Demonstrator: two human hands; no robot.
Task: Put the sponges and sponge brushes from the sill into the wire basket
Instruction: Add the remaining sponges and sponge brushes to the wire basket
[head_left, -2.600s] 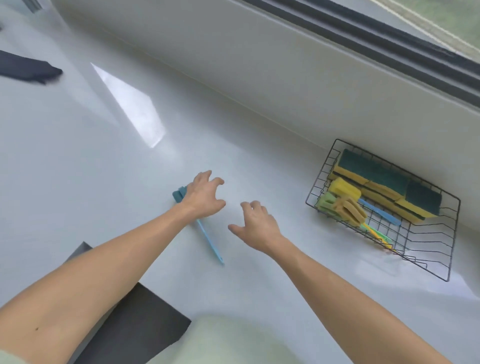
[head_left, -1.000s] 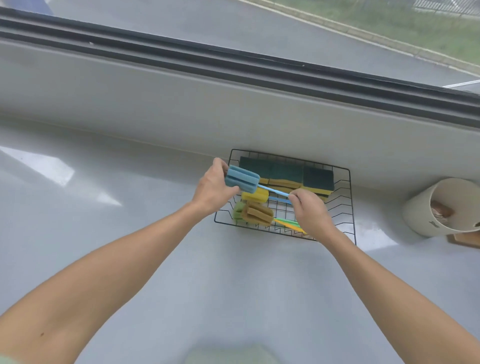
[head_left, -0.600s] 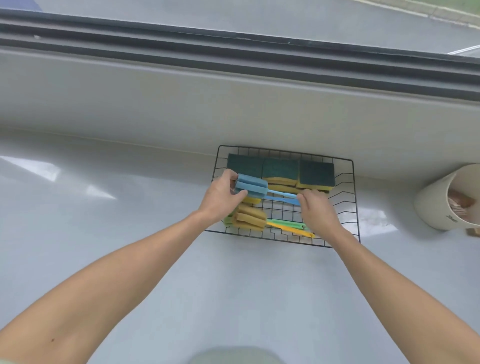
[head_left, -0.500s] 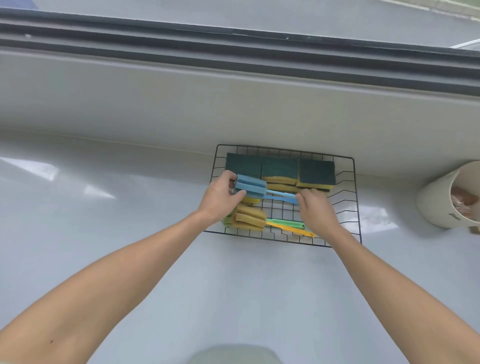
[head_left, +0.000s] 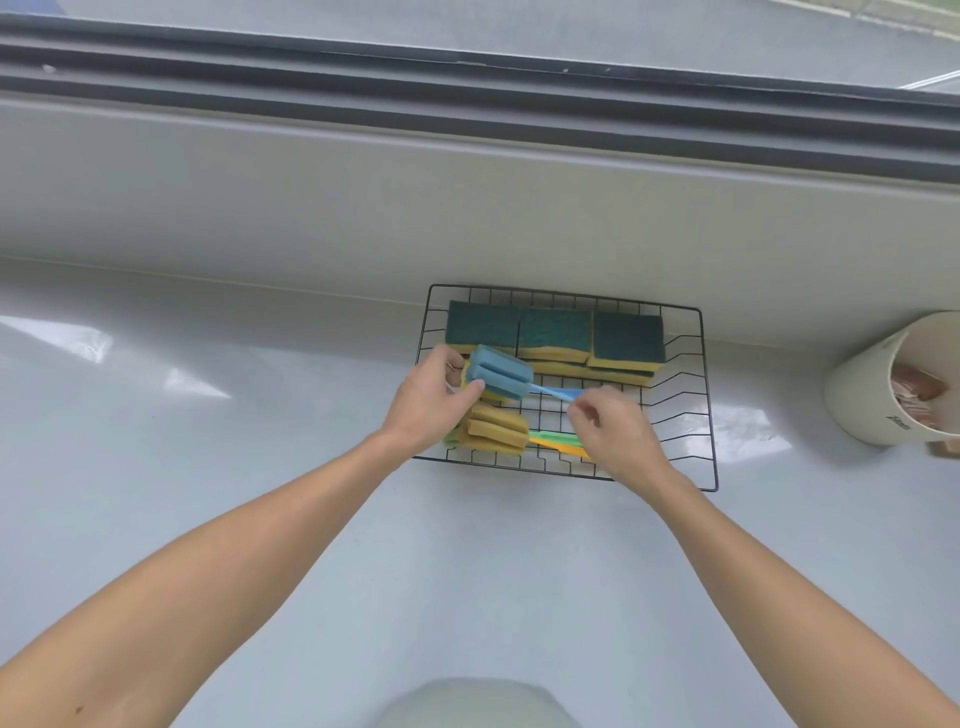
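Observation:
A black wire basket (head_left: 709, 395) stands on the white sill against the back wall. Three green-topped yellow sponges (head_left: 556, 328) lie in a row along its far side. A tan sponge brush (head_left: 493, 434) lies at its near left, with green and orange handles (head_left: 556, 440) running right. Low over the basket's left part is a blue sponge brush (head_left: 501, 370). My left hand (head_left: 428, 408) grips its head, thumb underneath. My right hand (head_left: 615, 434) pinches the end of its light blue handle.
A white cup (head_left: 878, 384) with something brown inside stands on the sill to the right of the basket. The dark window frame (head_left: 467, 104) runs along the top. A pale rounded shape (head_left: 478, 701) sits at the bottom edge.
My left hand lifted the blue sponge brush off the sill at the left; both hands carried it right and lowered it into the basket. In the last half second it sank slightly.

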